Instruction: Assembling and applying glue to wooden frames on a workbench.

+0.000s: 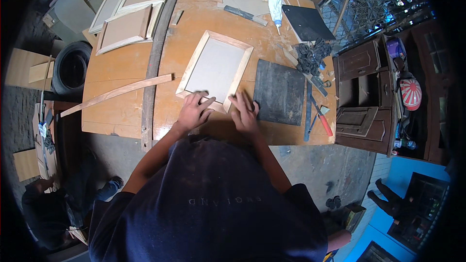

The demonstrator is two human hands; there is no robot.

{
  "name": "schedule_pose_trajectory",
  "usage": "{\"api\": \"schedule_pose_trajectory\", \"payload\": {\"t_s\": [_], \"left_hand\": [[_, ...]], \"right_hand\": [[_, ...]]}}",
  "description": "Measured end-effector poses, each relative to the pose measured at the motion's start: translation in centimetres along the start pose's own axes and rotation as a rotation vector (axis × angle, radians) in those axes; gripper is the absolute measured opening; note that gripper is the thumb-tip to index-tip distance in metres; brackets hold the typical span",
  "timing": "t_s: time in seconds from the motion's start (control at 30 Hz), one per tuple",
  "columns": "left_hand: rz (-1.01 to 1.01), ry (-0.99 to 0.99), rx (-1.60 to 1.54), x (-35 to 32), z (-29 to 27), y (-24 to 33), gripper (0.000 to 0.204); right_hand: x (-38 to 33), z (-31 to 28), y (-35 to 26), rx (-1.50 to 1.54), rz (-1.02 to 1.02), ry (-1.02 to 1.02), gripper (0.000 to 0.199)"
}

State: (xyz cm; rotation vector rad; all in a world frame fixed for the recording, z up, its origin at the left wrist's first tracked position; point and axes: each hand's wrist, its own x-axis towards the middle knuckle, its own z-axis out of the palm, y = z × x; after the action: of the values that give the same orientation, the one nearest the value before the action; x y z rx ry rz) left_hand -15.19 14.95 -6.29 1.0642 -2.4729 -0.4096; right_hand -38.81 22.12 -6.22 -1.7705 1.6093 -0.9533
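Observation:
A pale wooden frame (241,70) with a light grey panel (213,65) set inside it lies tilted on the orange-brown worktable, close in front of me. My left hand (193,110) rests on the frame's near rail by its left corner, fingers apart and slightly bent. Over at the near right corner, my right hand (245,112) touches the rail with its fingers spread. Part of the near rail is hidden under the hands. Just right of my right hand lies a dark, scuffed flat sheet (279,92).
More framed panels (126,26) overlap at the far left. A long dark bar (158,53) crosses the table, with a thin wooden strip (121,92) over it. A red-handled tool (324,122), a white bottle (274,7) and a black board (308,23) lie right. Another person (46,208) is lower left.

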Motion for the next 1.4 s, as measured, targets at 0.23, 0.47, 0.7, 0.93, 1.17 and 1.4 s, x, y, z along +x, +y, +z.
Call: {"api": "schedule_pose_trajectory", "payload": {"t_s": [0.23,0.47,0.7,0.93,1.17,1.4], "left_hand": [[-0.012,0.001,-0.011,0.1,0.2,0.2,0.041],[0.012,0.124,0.09,4.9,2.3,2.7,0.035],[-0.154,-0.159,-0.285,8.0,-1.6,-2.5,0.035],[-0.028,-0.23,0.032,3.1,-5.7,-5.0,0.038],[0.053,-0.313,0.069,3.1,-6.3,-6.0,0.05],[-0.011,-0.277,0.023,2.8,-4.1,-2.9,0.048]], "right_hand": [[-0.2,-0.8,-2.3,0.087,-0.029,-0.078,0.061],[1.3,-1.9,-0.5,0.332,0.005,0.225,0.057],[1.0,-3.2,-0.2,0.526,0.161,0.251,0.051],[0.4,-2.3,1.1,0.556,0.224,0.239,0.051],[1.8,-2.2,-0.9,0.511,0.244,0.052,0.048],[1.0,-1.5,0.0,0.557,0.283,0.081,0.049]]}}
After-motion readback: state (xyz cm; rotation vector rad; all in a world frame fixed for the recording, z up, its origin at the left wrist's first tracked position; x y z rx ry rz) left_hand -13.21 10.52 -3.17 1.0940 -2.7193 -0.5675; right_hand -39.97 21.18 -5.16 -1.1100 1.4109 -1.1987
